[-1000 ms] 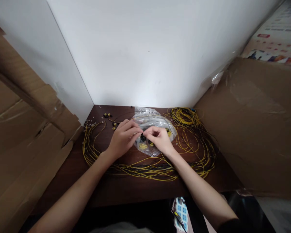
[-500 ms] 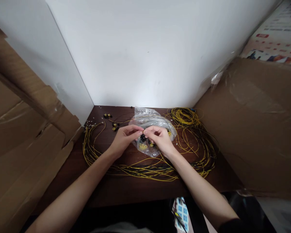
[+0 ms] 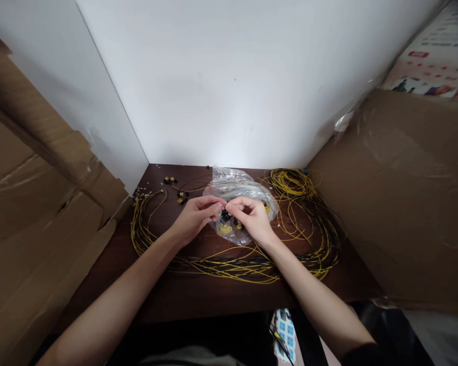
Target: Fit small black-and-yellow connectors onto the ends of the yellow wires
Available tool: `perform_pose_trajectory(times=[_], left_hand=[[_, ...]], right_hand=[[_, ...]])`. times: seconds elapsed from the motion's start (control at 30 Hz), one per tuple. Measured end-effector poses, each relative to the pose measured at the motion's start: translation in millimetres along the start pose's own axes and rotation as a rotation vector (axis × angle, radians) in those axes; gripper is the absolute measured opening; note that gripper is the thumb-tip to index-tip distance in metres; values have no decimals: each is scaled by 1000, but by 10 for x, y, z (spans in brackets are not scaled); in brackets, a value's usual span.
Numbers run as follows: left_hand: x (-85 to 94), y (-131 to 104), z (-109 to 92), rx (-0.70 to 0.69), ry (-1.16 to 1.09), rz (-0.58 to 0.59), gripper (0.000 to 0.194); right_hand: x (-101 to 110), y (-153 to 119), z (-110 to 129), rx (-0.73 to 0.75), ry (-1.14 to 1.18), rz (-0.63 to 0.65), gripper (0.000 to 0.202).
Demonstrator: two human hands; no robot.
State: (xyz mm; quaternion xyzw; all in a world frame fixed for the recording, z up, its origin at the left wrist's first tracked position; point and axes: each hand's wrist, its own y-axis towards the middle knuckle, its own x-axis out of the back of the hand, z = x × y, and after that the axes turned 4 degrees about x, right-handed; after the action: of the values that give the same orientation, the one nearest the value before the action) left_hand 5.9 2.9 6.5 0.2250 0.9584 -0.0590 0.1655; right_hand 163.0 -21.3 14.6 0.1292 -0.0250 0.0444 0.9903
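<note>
Prob. the main risk is a dropped part: L hand [image 3: 193,216] and R hand [image 3: 254,216] are both in a tight thumb-and-finger pinch, tips nearly meeting on a tiny piece [image 3: 224,205], w/ v. little surface to grip. Sweaty or mistimed fingers could let it go, b/c it's so small, & it'd land among the black parts [image 3: 225,215] or yellow parts [image 3: 225,230] just below, hard to pick out again. Wire bundle [image 3: 236,277] runs round the near side; a forearm dragging on it could tug strands & shift the plastic bag [image 3: 229,175] under the hands, esp. as the film looks loose & slippery.

Re looks: the piece sits b/w the fingertips, above the bag, mid-tabletop [image 3: 198,300]. Mostly hidden by skin; a dark/orange speck shows, exact shape & type can't tell. Wires: thin, yellow & black, w/ a yellow coil [image 3: 290,183] at far R. Bag's clear, crinkled, shiny.
</note>
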Motion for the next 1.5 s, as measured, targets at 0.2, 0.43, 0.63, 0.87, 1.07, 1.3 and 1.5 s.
perform_pose_trajectory(times=[0.2,0.43,0.63,0.87,1.07,1.3,1.5], left_hand=[[-3,5,-24,-88,153,-144,20],[25,-36,-132,-616,822,-272,10],[74,-16,-74,-802,1043,-207,13],[99,-6,-28,-843,1120,-217,11],[74,-30,-36,-897,1245,-224,11],[52,-49,-32,-922,1323,-232,9],[-4,-38,-36,-893,1084,-267,8]], right_hand=[[18,3,-47,49,-102,-46,23],[16,-3,-64,73,-170,-63,20],[6,-15,-57,133,-238,-60,18],[-10,-31,-50,182,-290,-27,18],[-9,-24,-55,89,-186,-1,21],[-14,13,-25,-166,74,35,21],[18,21,-25,-175,163,71,18]])
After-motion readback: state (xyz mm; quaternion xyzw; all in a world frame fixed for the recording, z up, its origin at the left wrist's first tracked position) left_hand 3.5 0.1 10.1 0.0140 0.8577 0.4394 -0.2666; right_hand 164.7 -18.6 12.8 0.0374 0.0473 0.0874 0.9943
